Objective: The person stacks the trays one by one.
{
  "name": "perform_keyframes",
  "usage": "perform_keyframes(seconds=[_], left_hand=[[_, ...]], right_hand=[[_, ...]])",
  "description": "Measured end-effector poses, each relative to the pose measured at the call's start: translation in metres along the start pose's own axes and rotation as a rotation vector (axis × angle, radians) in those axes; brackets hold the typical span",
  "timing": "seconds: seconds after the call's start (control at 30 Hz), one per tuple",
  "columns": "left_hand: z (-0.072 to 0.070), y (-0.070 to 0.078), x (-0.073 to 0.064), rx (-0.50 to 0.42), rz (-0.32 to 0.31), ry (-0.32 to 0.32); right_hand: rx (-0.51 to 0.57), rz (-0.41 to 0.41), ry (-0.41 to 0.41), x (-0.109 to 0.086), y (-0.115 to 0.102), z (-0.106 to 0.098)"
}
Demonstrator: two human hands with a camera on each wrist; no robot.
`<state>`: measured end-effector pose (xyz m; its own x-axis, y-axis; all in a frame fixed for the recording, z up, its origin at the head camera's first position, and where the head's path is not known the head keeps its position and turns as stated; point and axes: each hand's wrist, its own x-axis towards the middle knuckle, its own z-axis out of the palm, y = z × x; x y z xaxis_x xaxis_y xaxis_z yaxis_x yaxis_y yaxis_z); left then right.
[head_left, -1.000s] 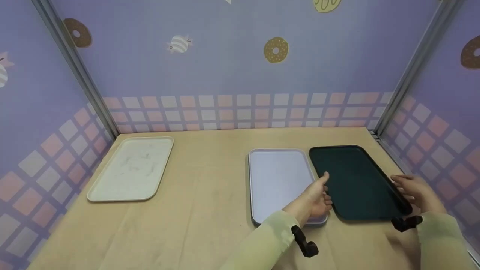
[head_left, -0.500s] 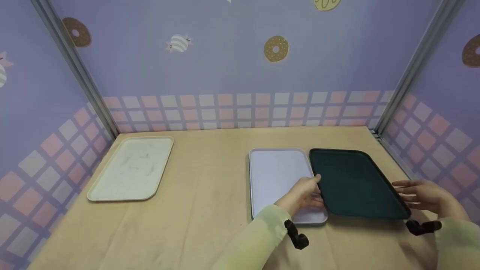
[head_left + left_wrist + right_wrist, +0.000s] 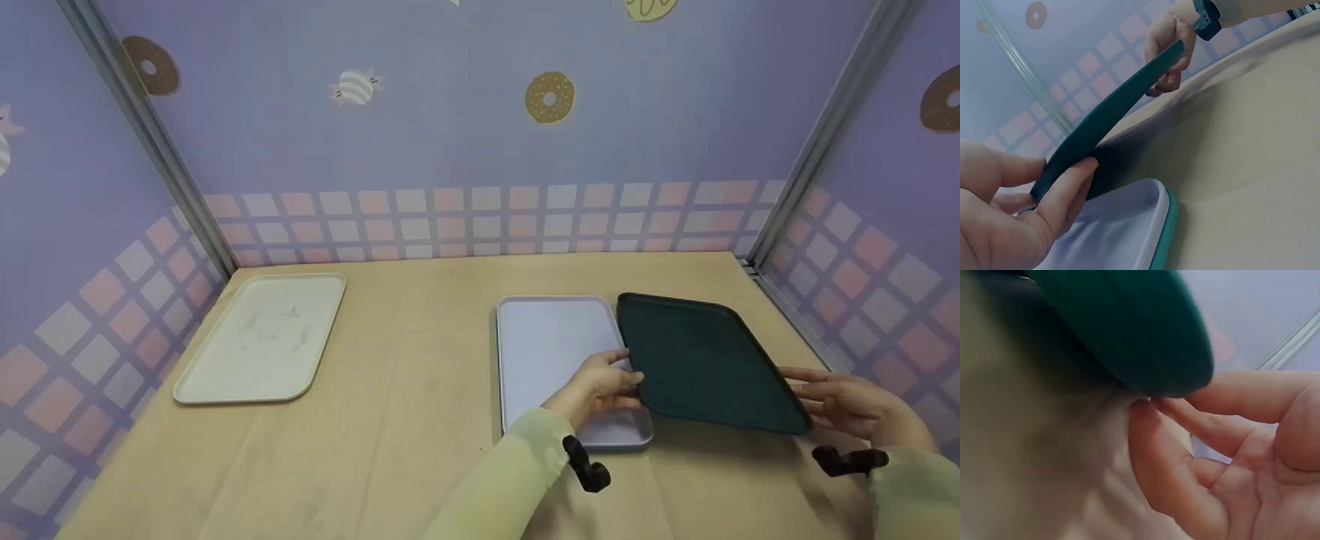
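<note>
A dark green tray is tilted, its near edge off the table, with a shadow below it. My left hand pinches its left edge, thumb on one face and fingers on the other, as the left wrist view shows. At the opposite edge my right hand holds the tray with curled fingers; in the right wrist view several fingertips meet its rim from below. A pale lilac tray lies under my left hand, on top of a teal-green one whose edge peeks out.
A cream tray with grey smudges lies at the left of the wooden table. Patterned lilac walls enclose the back and both sides, with metal posts at the corners.
The dark green tray has been raised at its near edge and has tilted, shifting slightly left. My left hand has moved left onto its edge; my right hand has come lower around the other side.
</note>
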<state>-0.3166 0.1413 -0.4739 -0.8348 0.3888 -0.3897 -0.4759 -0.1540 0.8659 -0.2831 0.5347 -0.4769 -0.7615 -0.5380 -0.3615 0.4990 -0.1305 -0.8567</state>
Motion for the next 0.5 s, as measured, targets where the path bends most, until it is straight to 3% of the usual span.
perform_keyframes(seconds=[0.1,0.2,0.3,0.5], left_hand=[[-0.004,-0.002,0.002,-0.067,0.016,-0.048],[-0.007,-0.004,0.004,-0.065,0.035,-0.054],[-0.008,-0.005,0.005,-0.047,0.048,-0.037],[-0.012,-0.005,0.002,-0.033,0.065,-0.023]], right_hand=[[-0.021,-0.005,0.093,0.000,0.005,0.000],[-0.018,0.002,0.208,-0.003,0.009,0.003],[0.037,0.010,0.237,-0.006,0.009,0.007],[0.182,-0.075,-0.141,-0.007,0.008,0.008]])
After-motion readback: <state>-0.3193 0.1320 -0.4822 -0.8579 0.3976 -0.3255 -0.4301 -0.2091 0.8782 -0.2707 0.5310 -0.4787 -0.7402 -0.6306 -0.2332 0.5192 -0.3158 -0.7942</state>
